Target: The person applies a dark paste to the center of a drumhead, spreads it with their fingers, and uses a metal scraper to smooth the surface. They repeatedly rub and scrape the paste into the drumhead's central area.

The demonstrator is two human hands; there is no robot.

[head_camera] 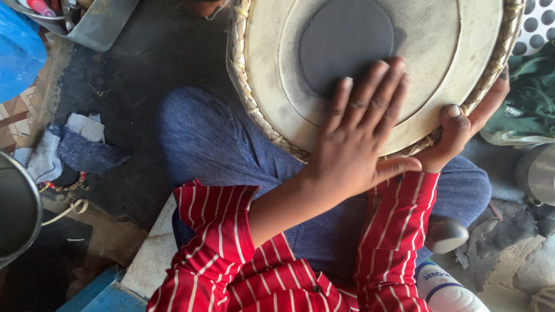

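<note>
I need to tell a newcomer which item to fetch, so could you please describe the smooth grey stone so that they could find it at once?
Start at the big round drum on the person's lap, gripped at its rim by the right hand. Go down past the blue-trousered knee to the floor. There lies the grey stone, rounded and smooth, unlike the white bottle just below it.

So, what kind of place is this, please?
Probably a small drum repair workshop on the floor: a hand drum rests on the person's lap, rags lie on the dark floor, and a metal tray holds tools.

Red white-striped sleeves (222, 231), blue trousers (214, 144)
</note>
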